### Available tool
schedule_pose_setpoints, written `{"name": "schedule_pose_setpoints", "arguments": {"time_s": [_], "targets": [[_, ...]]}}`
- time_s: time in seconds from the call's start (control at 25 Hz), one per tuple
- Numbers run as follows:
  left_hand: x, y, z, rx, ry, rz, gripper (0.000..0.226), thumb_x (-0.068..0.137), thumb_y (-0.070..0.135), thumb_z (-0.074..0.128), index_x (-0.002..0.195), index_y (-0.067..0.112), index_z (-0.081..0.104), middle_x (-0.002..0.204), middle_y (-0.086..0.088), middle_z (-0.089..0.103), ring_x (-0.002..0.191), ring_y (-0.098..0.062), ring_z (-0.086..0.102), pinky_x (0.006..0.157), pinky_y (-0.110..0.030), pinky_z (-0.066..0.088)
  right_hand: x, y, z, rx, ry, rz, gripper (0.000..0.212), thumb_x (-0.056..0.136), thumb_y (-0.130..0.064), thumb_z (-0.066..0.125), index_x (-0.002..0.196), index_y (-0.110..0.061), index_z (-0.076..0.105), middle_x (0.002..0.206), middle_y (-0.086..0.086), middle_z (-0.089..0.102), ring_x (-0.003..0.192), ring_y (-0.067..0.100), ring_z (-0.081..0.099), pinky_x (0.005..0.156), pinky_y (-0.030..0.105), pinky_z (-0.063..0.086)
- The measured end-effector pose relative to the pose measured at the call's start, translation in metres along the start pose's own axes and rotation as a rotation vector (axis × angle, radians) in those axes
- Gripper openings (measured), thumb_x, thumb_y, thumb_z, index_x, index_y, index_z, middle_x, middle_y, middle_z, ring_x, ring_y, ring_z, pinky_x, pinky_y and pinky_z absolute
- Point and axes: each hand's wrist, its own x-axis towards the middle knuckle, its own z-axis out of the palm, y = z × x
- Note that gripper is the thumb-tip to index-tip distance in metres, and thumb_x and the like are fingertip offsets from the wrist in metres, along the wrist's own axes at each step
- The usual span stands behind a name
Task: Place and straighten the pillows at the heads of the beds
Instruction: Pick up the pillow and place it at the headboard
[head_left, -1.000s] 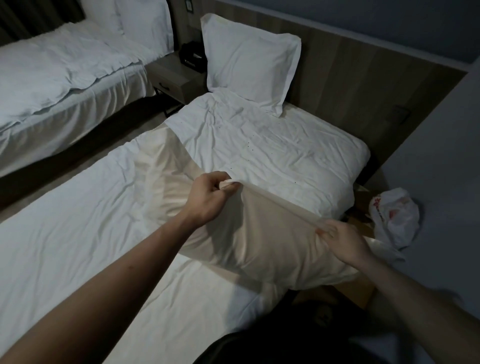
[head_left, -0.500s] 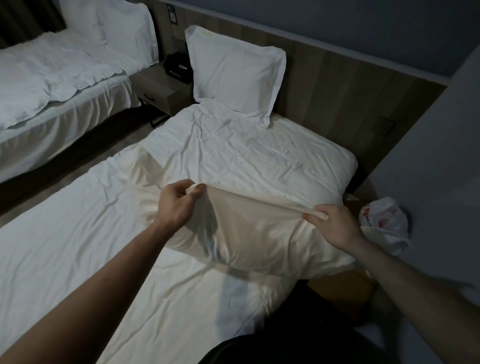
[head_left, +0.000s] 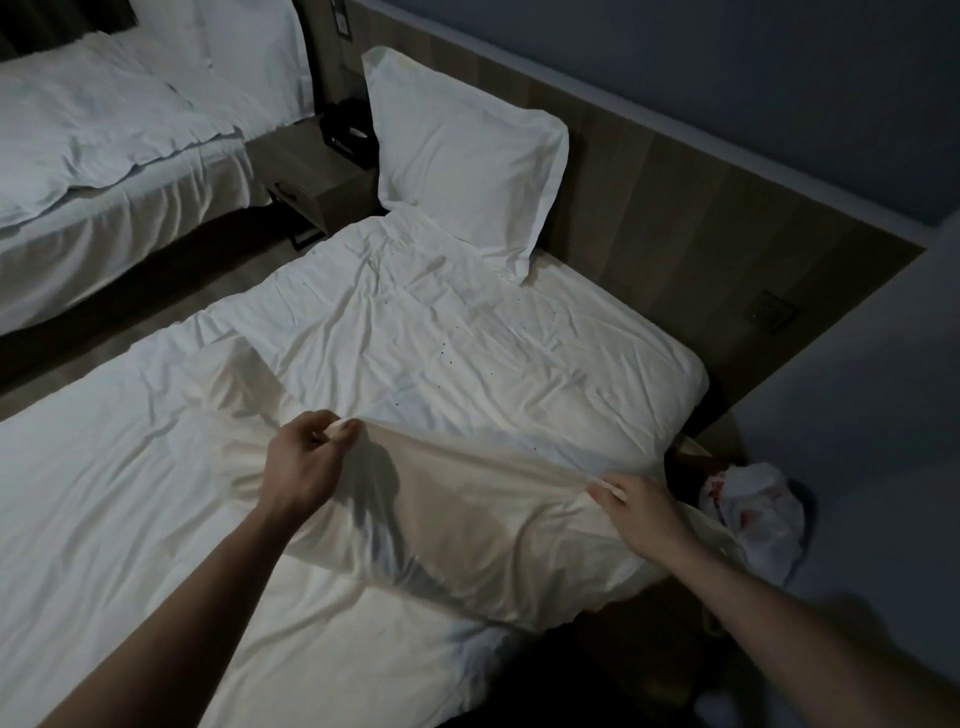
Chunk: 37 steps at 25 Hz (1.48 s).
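Note:
A cream pillow (head_left: 467, 530) lies across the near bed (head_left: 130, 493), by its right edge. My left hand (head_left: 304, 460) pinches the pillow's upper left edge. My right hand (head_left: 636, 506) pinches the upper edge further right, and the fabric is stretched between them. A white pillow (head_left: 467, 161) leans upright against the wooden headboard (head_left: 675, 208) at the head of this bed. The space beside it at the head is bare sheet. On the far bed (head_left: 104, 171) another white pillow (head_left: 249, 57) stands at its head.
A dark nightstand (head_left: 306, 176) with a black object (head_left: 348, 127) on it sits between the beds. A white plastic bag with red print (head_left: 753, 514) lies on the floor to the right of the near bed, near a grey wall (head_left: 857, 441).
Both hands keep their pinch on the pillow's edge. The view has shifted slightly; the pillow stays on the bed with its edge pulled taut.

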Motion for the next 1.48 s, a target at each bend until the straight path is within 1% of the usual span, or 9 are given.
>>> {"name": "schedule_pose_setpoints", "arguments": {"time_s": [0.2, 0.32, 0.44, 0.6, 0.72, 0.92, 1.12, 1.36, 1.48], "targets": [[0.009, 0.014, -0.005, 0.174, 0.006, 0.133, 0.028, 0.095, 0.031, 0.070, 0.073, 0.014, 0.071, 0.083, -0.005, 0.058, 0.076, -0.017, 0.060, 0.067, -0.029, 0.042, 0.011, -0.004, -0.011, 0.092, 0.087, -0.060, 0.049, 0.102, -0.032, 0.063, 0.061, -0.021, 0.040, 0.057, -0.006, 0.052, 0.064, 0.024, 0.061, 0.064, 0.044, 0.050], [0.022, 0.033, -0.008, 0.172, -0.013, 0.195, 0.034, 0.096, 0.033, 0.068, 0.072, 0.009, 0.069, 0.085, -0.006, 0.059, 0.077, -0.020, 0.060, 0.072, -0.034, 0.040, 0.007, -0.012, -0.024, 0.122, 0.210, -0.063, 0.052, 0.101, -0.031, 0.065, 0.059, -0.025, 0.034, 0.054, -0.006, 0.050, 0.053, 0.009, 0.049, 0.057, 0.037, 0.041], [0.043, 0.051, 0.000, 0.162, -0.024, 0.262, 0.035, 0.096, 0.035, 0.067, 0.073, 0.008, 0.070, 0.088, -0.006, 0.059, 0.080, -0.024, 0.060, 0.074, -0.033, 0.040, 0.005, -0.016, -0.052, 0.138, 0.288, -0.069, 0.049, 0.102, -0.029, 0.064, 0.061, -0.016, 0.042, 0.058, 0.001, 0.052, 0.055, 0.008, 0.049, 0.055, 0.034, 0.038], [0.070, 0.085, 0.022, 0.121, -0.014, 0.365, 0.026, 0.095, 0.037, 0.069, 0.085, 0.015, 0.078, 0.091, -0.003, 0.060, 0.085, -0.025, 0.062, 0.080, -0.035, 0.047, 0.013, -0.022, -0.101, 0.067, 0.419, -0.072, 0.052, 0.104, -0.028, 0.063, 0.057, -0.025, 0.040, 0.057, -0.005, 0.048, 0.056, 0.005, 0.048, 0.054, 0.034, 0.034], [0.099, 0.115, 0.045, 0.153, -0.015, 0.422, 0.025, 0.094, 0.039, 0.070, 0.087, 0.017, 0.080, 0.091, -0.001, 0.060, 0.085, -0.024, 0.063, 0.078, -0.031, 0.043, 0.036, -0.018, -0.136, 0.019, 0.484, -0.047, 0.042, 0.104, -0.029, 0.061, 0.064, -0.018, 0.057, 0.067, 0.001, 0.059, 0.064, 0.021, 0.057, 0.062, 0.039, 0.045], [0.152, 0.180, 0.100, 0.224, -0.102, 0.421, 0.040, 0.090, 0.045, 0.072, 0.056, 0.032, 0.056, 0.083, 0.003, 0.055, 0.083, -0.023, 0.058, 0.073, -0.030, 0.037, 0.090, 0.010, -0.185, -0.040, 0.567, -0.011, 0.033, 0.105, -0.028, 0.059, 0.084, -0.006, 0.073, 0.087, 0.015, 0.071, 0.082, 0.036, 0.065, 0.074, 0.045, 0.053], [0.215, 0.240, 0.180, 0.268, -0.110, 0.392, 0.024, 0.087, 0.045, 0.075, 0.087, 0.022, 0.080, 0.098, -0.005, 0.067, 0.100, -0.032, 0.065, 0.076, -0.032, 0.043, 0.163, 0.061, -0.226, -0.053, 0.541, 0.082, 0.036, 0.107, -0.036, 0.053, 0.095, -0.011, 0.077, 0.098, 0.010, 0.072, 0.090, 0.031, 0.067, 0.076, 0.037, 0.046], [0.294, 0.291, 0.283, 0.398, -0.143, 0.423, 0.026, 0.091, 0.048, 0.069, 0.091, 0.025, 0.081, 0.103, -0.006, 0.065, 0.102, -0.035, 0.064, 0.076, -0.032, 0.041, 0.247, 0.126, -0.249, -0.047, 0.592, 0.116, 0.029, 0.105, -0.027, 0.059, 0.093, -0.006, 0.076, 0.098, 0.016, 0.072, 0.091, 0.039, 0.067, 0.076, 0.038, 0.044], [0.325, 0.307, 0.326, 0.435, -0.171, 0.415, 0.025, 0.092, 0.046, 0.069, 0.091, 0.025, 0.081, 0.102, -0.005, 0.065, 0.100, -0.034, 0.065, 0.074, -0.032, 0.041, 0.286, 0.152, -0.252, -0.052, 0.572, 0.143, 0.030, 0.105, -0.023, 0.059, 0.085, -0.004, 0.072, 0.091, 0.017, 0.069, 0.087, 0.042, 0.065, 0.078, 0.048, 0.051]]}}
